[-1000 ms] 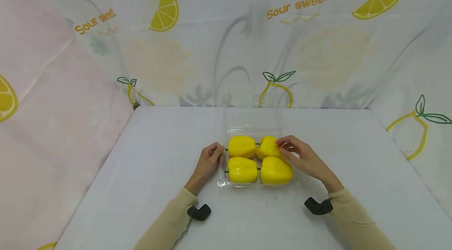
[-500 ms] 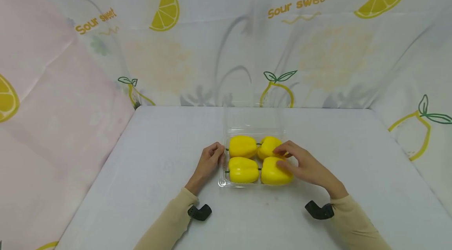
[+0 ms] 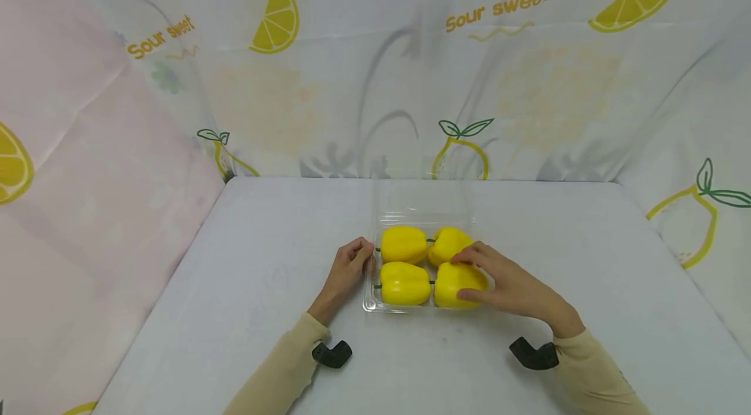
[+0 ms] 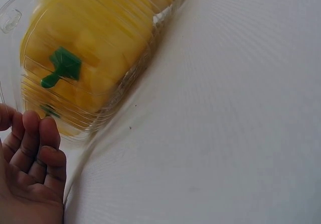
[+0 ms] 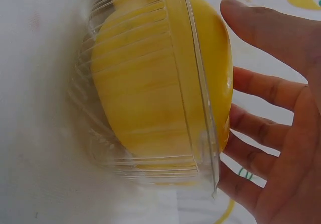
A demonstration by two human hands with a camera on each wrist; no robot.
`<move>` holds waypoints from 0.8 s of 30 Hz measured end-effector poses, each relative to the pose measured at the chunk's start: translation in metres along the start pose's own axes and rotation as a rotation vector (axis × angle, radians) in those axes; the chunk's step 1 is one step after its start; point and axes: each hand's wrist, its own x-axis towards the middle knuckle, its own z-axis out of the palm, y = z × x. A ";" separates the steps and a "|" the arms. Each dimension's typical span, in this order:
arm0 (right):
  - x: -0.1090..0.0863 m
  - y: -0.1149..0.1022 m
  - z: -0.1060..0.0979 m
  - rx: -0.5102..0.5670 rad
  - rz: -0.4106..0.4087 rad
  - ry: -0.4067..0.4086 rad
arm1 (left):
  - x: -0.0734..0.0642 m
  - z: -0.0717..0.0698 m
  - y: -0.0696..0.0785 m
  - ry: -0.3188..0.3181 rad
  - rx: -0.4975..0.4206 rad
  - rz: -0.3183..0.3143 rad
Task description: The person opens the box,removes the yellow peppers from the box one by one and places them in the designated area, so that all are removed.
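Several yellow bell peppers with green stems lie in two rows in a clear plastic clamshell box [image 3: 371, 303]. At the box's left rim my left hand [image 3: 346, 275] grips the edge with curled fingers, which the left wrist view shows beside a stem end. My right hand [image 3: 507, 278] is over the front right bell pepper [image 3: 448, 286], fingers on its far side and thumb on its near side. In the right wrist view the thumb [image 5: 251, 18] stands a little apart from that pepper, and the fingertips are hidden behind it.
The box's transparent lid [image 3: 422, 197] stands raised at the back, toward the lemon-print backdrop [image 3: 352, 76]. A white tablecloth [image 3: 281, 226] lies under everything. A black wrist camera mount [image 3: 534, 355] sits on the right sleeve, another [image 3: 332, 355] on the left.
My right hand has moved from the back right bell pepper toward me, over the front right one, and its thumb and fingers have spread. My left hand has stayed at the rim.
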 end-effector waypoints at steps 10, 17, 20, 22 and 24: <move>-0.003 -0.001 0.001 -0.037 -0.019 -0.041 | -0.001 0.001 -0.002 0.010 -0.001 -0.020; -0.006 -0.001 0.002 -0.124 -0.063 -0.027 | -0.003 0.003 -0.001 0.011 0.015 -0.029; -0.005 0.000 0.001 -0.148 -0.085 -0.010 | -0.002 0.003 0.001 0.022 0.019 -0.019; -0.005 0.001 0.001 -0.155 -0.097 -0.002 | -0.001 0.003 0.002 0.028 0.019 -0.019; -0.004 0.003 0.002 -0.151 -0.105 0.005 | 0.000 0.003 0.003 0.028 0.017 -0.022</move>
